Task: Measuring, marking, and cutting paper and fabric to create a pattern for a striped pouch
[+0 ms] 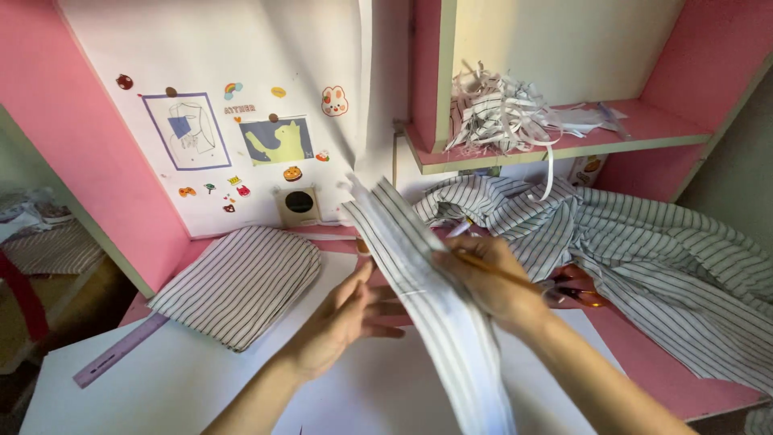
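The striped strip (pixel 435 314) in the right hand (pixel 487 282) is soft, matt cloth. Under it, the white sheet (pixel 185 379) is smooth paper.

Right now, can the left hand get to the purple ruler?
Probably yes. The left hand is open beside the striped cloth strip, gripping nothing. The purple ruler lies further left on the white sheet, uncovered, with nothing standing between them.

Home sewing corner at a pink desk (pixel 644 354). Indicators: striped fabric (pixel 676 250) heaped on the desk, a folded stack (pixel 241 282), fabric scraps (pixel 499 113) on a shelf (pixel 644 129), a ruler (pixel 121 350), and stickers (pixel 334 101) and drawings (pixel 189 129) on the wall.
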